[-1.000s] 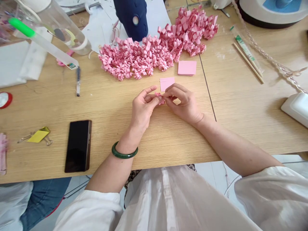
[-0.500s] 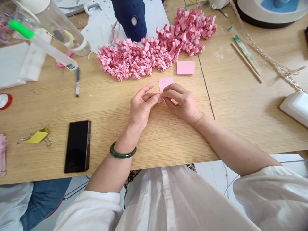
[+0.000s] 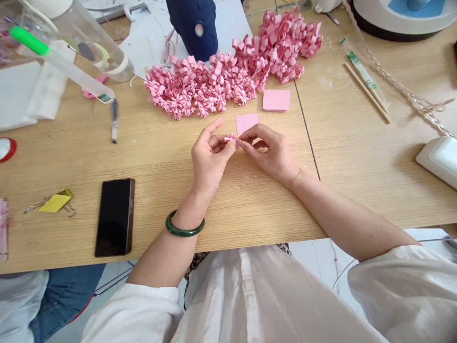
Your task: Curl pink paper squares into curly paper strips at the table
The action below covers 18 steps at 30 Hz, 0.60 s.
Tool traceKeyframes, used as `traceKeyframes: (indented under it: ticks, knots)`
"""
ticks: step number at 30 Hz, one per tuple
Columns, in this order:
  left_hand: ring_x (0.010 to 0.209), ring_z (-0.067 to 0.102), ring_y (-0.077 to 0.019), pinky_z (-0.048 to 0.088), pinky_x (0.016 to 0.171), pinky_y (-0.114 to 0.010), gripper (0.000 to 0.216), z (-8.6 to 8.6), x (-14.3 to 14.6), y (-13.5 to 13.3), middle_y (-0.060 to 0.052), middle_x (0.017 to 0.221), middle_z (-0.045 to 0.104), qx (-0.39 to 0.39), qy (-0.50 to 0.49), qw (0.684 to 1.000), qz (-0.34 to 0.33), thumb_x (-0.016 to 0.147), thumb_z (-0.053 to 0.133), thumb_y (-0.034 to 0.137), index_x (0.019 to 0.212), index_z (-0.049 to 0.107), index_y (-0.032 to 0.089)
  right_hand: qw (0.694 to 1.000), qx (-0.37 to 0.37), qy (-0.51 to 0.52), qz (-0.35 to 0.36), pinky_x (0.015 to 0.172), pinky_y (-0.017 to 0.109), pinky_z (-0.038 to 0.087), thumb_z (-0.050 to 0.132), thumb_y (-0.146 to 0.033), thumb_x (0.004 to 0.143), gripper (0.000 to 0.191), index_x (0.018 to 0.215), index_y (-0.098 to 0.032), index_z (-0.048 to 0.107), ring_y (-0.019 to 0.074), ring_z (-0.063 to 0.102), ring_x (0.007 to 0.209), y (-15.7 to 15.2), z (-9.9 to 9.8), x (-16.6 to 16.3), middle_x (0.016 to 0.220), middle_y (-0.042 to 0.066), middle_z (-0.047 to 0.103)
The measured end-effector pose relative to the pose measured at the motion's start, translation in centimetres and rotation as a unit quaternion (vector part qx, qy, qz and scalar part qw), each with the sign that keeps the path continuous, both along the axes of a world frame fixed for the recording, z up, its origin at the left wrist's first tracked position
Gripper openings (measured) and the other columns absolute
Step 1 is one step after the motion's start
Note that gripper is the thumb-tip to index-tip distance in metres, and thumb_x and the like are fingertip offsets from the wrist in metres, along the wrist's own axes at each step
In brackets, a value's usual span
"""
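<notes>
Between thumb and fingers, my left hand (image 3: 210, 155) pinches a small pink paper flower (image 3: 229, 137) with curled loops; its index finger is raised away. A flat tail of the same pink paper points right, and the fingertips of my right hand (image 3: 273, 150) are closed on it. Just beyond the fingers lies a pink paper slip (image 3: 246, 123) with cut lines along its far edge, partly hidden by my right hand. Behind it is a small stack of pink paper slips (image 3: 276, 100). A long heap of curled pink paper flowers (image 3: 207, 85) spreads across the back.
A dark blue cup (image 3: 193, 28) stands behind the heap. Left are a black phone (image 3: 114, 216), a yellow binder clip (image 3: 56, 201), a pen (image 3: 114, 121) and a clear bottle (image 3: 96, 43). Wooden sticks (image 3: 367, 93) and a braided cord (image 3: 396, 83) lie right. Another person's jeans (image 3: 64, 295) show lower left.
My left hand has turned slightly, so the curled loops show more clearly. The right fingertips have shifted a little on the paper tail. Other things stay in place.
</notes>
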<state>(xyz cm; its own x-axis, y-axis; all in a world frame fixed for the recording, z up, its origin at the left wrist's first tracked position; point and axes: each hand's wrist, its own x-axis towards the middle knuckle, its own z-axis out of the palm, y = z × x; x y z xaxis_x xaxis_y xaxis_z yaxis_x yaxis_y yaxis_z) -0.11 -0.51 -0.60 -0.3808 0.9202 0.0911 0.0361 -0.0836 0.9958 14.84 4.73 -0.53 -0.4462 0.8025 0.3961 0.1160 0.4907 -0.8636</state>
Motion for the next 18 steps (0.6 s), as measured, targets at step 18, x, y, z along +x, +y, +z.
traceKeyframes:
  ticks: [18]
  knots:
    - [0.081, 0.074, -0.0156, 0.06, 0.085, -0.03, 0.051, -0.24, -0.34, 0.25, -0.003, 0.091, 0.075, 0.005, 0.024, 1.0, -0.02, 0.079, 0.081, 0.037, 0.125, 0.065, 0.022, 0.995, 0.081, -0.061, -0.016, 0.066, 0.029, 0.048, 0.058, -0.028, 0.098, 0.016, 0.084, -0.02, 0.055, 0.0139, 0.055, 0.073, 0.29, -0.22, 0.15, 0.084, 0.003, 0.061]
